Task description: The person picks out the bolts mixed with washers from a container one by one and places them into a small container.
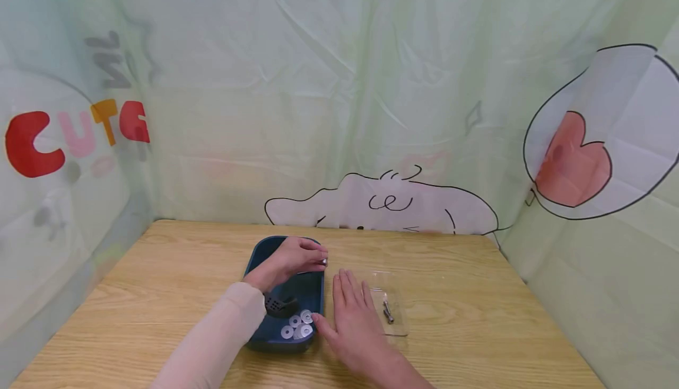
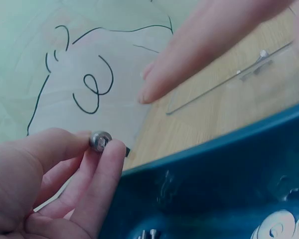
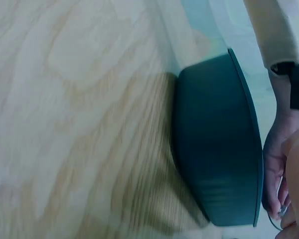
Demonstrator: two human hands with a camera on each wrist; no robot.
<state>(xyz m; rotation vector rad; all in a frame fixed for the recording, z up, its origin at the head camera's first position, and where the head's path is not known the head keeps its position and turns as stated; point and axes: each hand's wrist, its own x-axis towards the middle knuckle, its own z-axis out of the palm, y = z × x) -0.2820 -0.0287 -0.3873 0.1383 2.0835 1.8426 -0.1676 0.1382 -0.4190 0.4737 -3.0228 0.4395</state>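
My left hand (image 1: 290, 257) is over the far right part of a dark blue bin (image 1: 298, 287). Thumb and fingers pinch a metal socket-head bolt (image 2: 99, 141), its round head facing the left wrist camera. Beyond the bin's right side, my right hand (image 1: 356, 321) has its fingers straight, pointing away, with the thumb by the bin's rim. Several flat washers (image 1: 297, 325) lie at the near end of the bin. Some shiny metal pieces (image 2: 150, 233) also show inside it in the left wrist view. A clear plastic tray (image 1: 396, 329), partly behind my right hand, holds bolts (image 1: 388, 313).
The wooden table (image 1: 467, 318) extends around the bin and the tray. A printed curtain (image 1: 318, 112) hangs along the table's back and sides. A black strap (image 1: 281, 306) with holes is on my left wrist, over the bin.
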